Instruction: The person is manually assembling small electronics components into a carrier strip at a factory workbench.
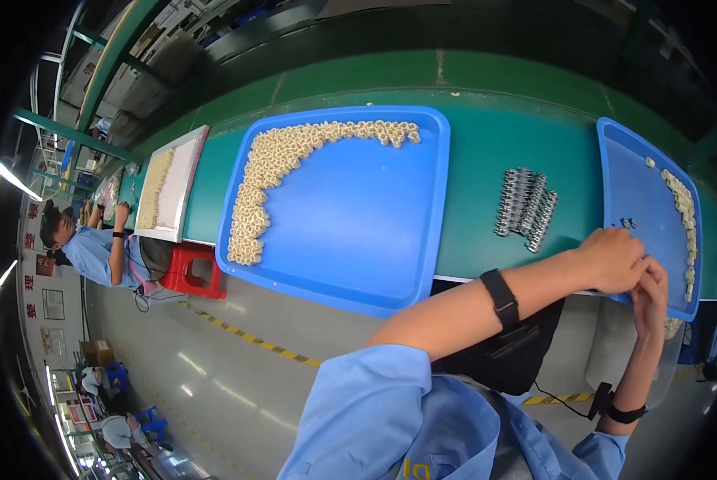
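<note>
My left hand [617, 261] is closed, its fingers curled in a pinch at the near edge of the right blue tray [638, 152]. Fingertip to fingertip with it, my right hand [653, 294] is closed too. Whatever they hold between them is too small and hidden to make out. Just beyond my left hand, a few small dark metal pieces [629, 224] lie in the tray. A curved row of small cream-coloured parts [685, 216] runs along its right side. Left of this tray, shiny metal spring-like parts [525, 204] lie in several rows on the green tabletop [526, 136].
A large blue tray [350, 216] holds many cream ring-shaped parts [254, 192] along its left and far sides. Further left stand a white tray [174, 200], a red stool [192, 272] and a seated co-worker [94, 252]. A translucent bin [614, 352] sits below my hands.
</note>
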`<action>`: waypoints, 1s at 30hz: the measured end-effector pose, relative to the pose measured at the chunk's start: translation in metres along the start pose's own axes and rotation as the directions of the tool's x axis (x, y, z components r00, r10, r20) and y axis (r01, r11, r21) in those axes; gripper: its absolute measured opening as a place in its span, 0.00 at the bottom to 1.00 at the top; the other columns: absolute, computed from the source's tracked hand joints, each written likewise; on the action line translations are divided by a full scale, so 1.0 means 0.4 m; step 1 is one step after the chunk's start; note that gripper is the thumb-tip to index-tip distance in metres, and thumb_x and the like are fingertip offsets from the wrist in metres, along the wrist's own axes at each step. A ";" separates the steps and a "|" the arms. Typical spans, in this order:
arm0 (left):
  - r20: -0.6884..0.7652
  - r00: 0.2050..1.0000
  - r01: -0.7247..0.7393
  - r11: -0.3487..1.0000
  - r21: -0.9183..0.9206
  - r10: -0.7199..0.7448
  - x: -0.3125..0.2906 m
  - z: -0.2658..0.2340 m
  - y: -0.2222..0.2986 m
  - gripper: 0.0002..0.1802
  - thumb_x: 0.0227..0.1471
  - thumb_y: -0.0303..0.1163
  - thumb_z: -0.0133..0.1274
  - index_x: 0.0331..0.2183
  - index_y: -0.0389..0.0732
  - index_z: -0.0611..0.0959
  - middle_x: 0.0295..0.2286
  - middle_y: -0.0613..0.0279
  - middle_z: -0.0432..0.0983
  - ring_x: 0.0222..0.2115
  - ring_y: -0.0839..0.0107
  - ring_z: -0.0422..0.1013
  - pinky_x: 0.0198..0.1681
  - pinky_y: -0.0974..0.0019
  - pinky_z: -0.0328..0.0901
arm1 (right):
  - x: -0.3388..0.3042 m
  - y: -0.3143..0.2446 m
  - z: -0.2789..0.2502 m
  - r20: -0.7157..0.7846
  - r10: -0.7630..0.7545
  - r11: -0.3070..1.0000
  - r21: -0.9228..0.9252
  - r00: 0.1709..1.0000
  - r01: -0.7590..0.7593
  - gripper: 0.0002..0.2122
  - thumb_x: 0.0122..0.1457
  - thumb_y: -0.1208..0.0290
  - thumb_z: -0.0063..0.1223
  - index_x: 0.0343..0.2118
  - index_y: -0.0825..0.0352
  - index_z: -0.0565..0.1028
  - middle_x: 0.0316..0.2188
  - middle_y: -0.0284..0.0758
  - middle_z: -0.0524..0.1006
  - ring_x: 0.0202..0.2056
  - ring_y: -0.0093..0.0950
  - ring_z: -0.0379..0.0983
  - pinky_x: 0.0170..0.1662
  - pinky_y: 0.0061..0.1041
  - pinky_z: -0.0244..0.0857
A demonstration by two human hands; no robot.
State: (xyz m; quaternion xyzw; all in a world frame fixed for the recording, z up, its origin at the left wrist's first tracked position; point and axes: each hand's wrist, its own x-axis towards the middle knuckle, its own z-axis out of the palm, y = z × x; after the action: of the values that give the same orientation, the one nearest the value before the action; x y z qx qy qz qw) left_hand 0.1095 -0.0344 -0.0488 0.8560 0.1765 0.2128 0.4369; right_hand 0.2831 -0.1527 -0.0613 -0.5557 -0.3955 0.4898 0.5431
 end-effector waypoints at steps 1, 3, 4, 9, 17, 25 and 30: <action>0.002 1.000 0.001 1.000 0.008 -0.001 0.000 0.006 0.003 0.19 0.59 0.36 0.44 0.30 0.33 0.85 0.30 0.39 0.81 0.34 0.42 0.79 0.42 0.44 0.71 | -0.014 0.000 -0.019 -0.007 0.001 1.000 -0.011 1.000 -0.002 0.10 0.63 0.66 0.58 0.30 0.65 0.72 0.24 0.25 0.71 0.21 0.11 0.60 0.23 0.12 0.51; 0.096 0.995 -0.025 0.999 -0.022 0.027 0.011 0.018 -0.004 0.19 0.60 0.36 0.43 0.32 0.33 0.84 0.32 0.38 0.81 0.36 0.42 0.78 0.43 0.44 0.71 | -0.029 0.001 -0.037 -0.021 -0.004 0.999 -0.033 1.000 0.004 0.10 0.62 0.65 0.58 0.30 0.65 0.72 0.23 0.25 0.71 0.20 0.11 0.60 0.22 0.12 0.49; 0.143 0.989 -0.038 0.999 -0.039 0.043 0.015 0.013 -0.004 0.19 0.61 0.36 0.43 0.33 0.32 0.83 0.33 0.37 0.81 0.37 0.42 0.78 0.43 0.44 0.71 | -0.028 -0.001 -0.037 -0.021 -0.013 1.000 -0.028 1.000 0.013 0.10 0.62 0.65 0.58 0.30 0.65 0.72 0.23 0.25 0.71 0.20 0.11 0.60 0.22 0.12 0.49; 0.103 0.995 0.002 0.994 -0.113 0.010 0.006 0.007 -0.007 0.17 0.60 0.35 0.43 0.36 0.32 0.81 0.35 0.36 0.80 0.39 0.41 0.77 0.44 0.45 0.70 | -0.021 -0.022 -0.025 0.019 0.001 1.000 0.023 1.000 -0.001 0.10 0.63 0.66 0.57 0.31 0.65 0.71 0.23 0.25 0.70 0.20 0.11 0.59 0.22 0.12 0.49; 0.029 0.994 0.106 0.990 -0.096 -0.104 0.011 -0.007 -0.046 0.17 0.60 0.35 0.44 0.37 0.32 0.81 0.37 0.38 0.80 0.41 0.41 0.77 0.44 0.46 0.71 | 0.035 -0.007 0.017 0.009 0.045 0.993 0.108 0.999 -0.046 0.08 0.65 0.68 0.54 0.32 0.66 0.71 0.24 0.24 0.69 0.21 0.12 0.57 0.24 0.15 0.48; 0.011 0.997 -0.073 0.997 -0.004 0.073 0.069 0.020 -0.009 0.18 0.59 0.35 0.45 0.34 0.29 0.83 0.34 0.36 0.80 0.40 0.39 0.77 0.45 0.47 0.71 | 0.054 0.062 -0.095 0.051 -0.077 0.958 0.279 0.996 0.060 0.06 0.68 0.69 0.49 0.37 0.66 0.71 0.25 0.25 0.68 0.21 0.12 0.56 0.27 0.14 0.49; 0.007 0.998 -0.070 0.997 -0.011 0.070 0.086 0.046 -0.015 0.20 0.59 0.36 0.45 0.32 0.29 0.83 0.34 0.35 0.80 0.39 0.38 0.77 0.44 0.46 0.71 | 0.051 0.077 -0.091 0.059 -0.116 0.932 0.350 0.992 0.088 0.06 0.68 0.69 0.49 0.37 0.66 0.70 0.25 0.24 0.67 0.21 0.11 0.55 0.27 0.13 0.49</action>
State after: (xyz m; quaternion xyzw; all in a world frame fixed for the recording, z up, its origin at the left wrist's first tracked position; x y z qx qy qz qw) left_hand 0.1474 -0.0269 -0.0561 0.8601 0.1436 0.2256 0.4344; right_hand 0.3202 -0.1437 -0.0965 -0.4102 -0.3523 0.5446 0.6411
